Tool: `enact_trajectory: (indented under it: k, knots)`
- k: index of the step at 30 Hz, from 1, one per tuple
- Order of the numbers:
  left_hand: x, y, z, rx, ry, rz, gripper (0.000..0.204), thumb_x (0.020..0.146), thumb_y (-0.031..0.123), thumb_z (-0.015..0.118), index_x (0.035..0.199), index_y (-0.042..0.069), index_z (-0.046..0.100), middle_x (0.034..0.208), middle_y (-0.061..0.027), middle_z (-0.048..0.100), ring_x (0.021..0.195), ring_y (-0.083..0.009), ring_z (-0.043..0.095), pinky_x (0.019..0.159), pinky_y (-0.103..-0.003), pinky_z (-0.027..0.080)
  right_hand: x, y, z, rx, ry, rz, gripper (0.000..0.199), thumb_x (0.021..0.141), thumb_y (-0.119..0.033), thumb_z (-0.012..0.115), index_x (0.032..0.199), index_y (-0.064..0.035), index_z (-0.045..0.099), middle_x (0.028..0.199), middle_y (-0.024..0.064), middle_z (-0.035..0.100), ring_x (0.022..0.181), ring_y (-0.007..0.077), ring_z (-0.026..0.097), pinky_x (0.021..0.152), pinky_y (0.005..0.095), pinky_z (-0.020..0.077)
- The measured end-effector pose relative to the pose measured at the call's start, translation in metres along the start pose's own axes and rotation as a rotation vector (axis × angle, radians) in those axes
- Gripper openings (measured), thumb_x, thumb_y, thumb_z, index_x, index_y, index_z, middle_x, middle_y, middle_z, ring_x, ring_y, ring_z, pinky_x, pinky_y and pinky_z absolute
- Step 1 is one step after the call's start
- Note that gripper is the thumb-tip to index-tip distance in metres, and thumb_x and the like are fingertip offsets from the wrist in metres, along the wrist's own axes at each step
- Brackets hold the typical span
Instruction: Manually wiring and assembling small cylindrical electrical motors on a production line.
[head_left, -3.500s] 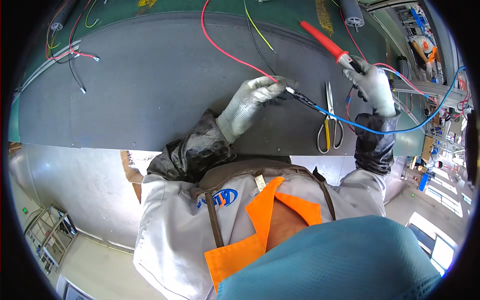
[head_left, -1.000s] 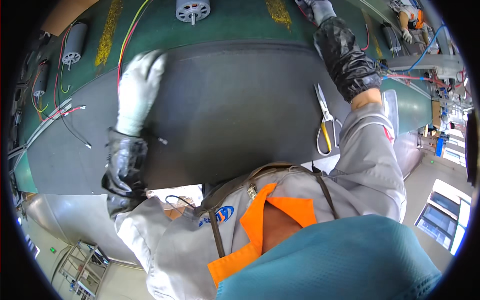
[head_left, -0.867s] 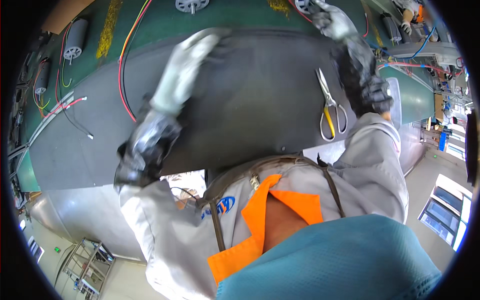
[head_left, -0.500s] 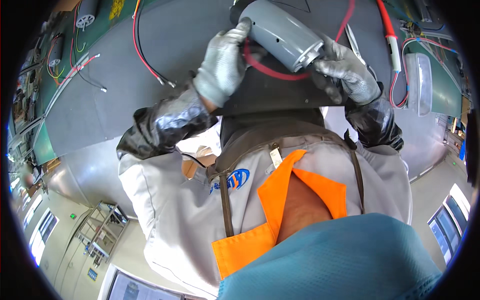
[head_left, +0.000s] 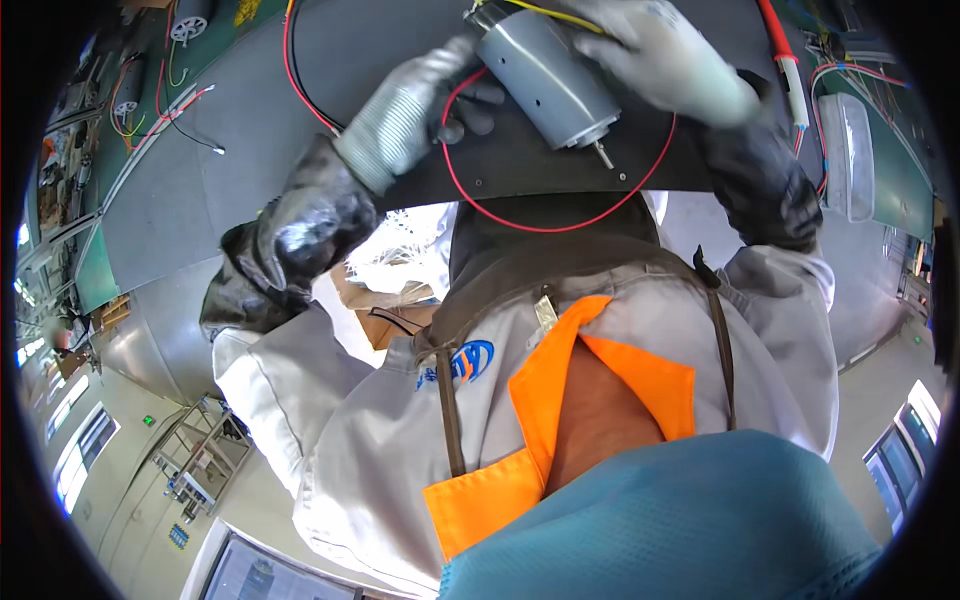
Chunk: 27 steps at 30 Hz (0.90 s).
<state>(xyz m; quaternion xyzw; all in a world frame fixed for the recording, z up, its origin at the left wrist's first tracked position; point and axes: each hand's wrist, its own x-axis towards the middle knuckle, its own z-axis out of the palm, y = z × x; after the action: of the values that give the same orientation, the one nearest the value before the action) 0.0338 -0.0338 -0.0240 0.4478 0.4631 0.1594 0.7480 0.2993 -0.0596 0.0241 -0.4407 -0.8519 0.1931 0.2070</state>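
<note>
A grey cylindrical electric motor (head_left: 550, 85) lies tilted at the front of the dark bench, its shaft (head_left: 603, 154) pointing toward me. My left hand (head_left: 405, 115), in a grey-white glove, grips the motor's left side near its far end. Some of its fingers are curled beside a red wire (head_left: 560, 229), which loops over the bench's front edge and round the motor's near end. On the other side, my gloved right hand (head_left: 675, 60) is smeared by motion, with its fingers closed on a yellow wire (head_left: 555, 14) running from the motor's far end.
A red-and-white probe (head_left: 790, 85) and a clear plastic box (head_left: 848, 158) lie at the right. Red and black wires (head_left: 300, 80) rest left of my hand. Other motors (head_left: 188, 22) with loose leads are at the far left. An open carton (head_left: 385, 325) stands below the bench edge.
My right hand has left the motor's shaft end and moved up and away, to the yellow wire. The motor has turned more toward me. The red wire now hangs in a wider loop.
</note>
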Motion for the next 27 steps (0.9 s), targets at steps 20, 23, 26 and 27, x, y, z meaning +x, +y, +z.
enact_trajectory:
  k: [20,23,26,27]
  knots:
    - [0.079,0.008,0.038,1.286,0.427,0.748,0.039,0.108,0.039,0.046,0.119,0.009,0.068,0.093,-0.0236,0.072,0.086,-0.0438,0.070,0.075,-0.052,0.056,-0.179,0.128,-0.073,0.473,0.231,0.108,0.043,0.095,-0.031,0.059,0.123,-0.0010,0.071,0.125,0.0247,0.068,0.109,0.0371,0.068,0.097,0.0440,0.0528]
    - [0.079,0.006,0.052,1.280,0.424,0.867,0.032,0.107,0.034,0.050,0.114,0.009,0.067,0.083,-0.0202,0.071,0.075,-0.0422,0.070,0.068,-0.050,0.056,-0.243,0.179,-0.145,-0.007,0.879,1.153,0.010,0.093,-0.010,0.073,0.097,-0.0010,0.076,0.074,-0.0002,0.069,0.062,0.0069,0.061,0.055,0.0246,0.0471]
    - [0.077,0.011,0.063,1.339,0.279,0.988,0.026,0.106,0.031,0.051,0.103,0.009,0.064,0.076,-0.0187,0.067,0.068,-0.0410,0.067,0.060,-0.048,0.054,-0.383,0.345,-0.173,-0.603,0.365,1.110,0.037,0.085,-0.016,0.060,0.118,-0.0168,0.077,0.103,0.0203,0.074,0.096,0.0353,0.072,0.087,0.0405,0.0555]
    - [0.076,0.010,0.064,1.313,0.260,1.013,0.024,0.106,0.030,0.051,0.106,0.009,0.063,0.076,-0.0188,0.067,0.067,-0.0404,0.067,0.058,-0.048,0.053,-0.398,0.366,-0.176,-0.656,0.227,1.141,0.040,0.082,-0.012,0.060,0.117,-0.0209,0.077,0.098,0.0190,0.074,0.092,0.0354,0.073,0.085,0.0401,0.0560]
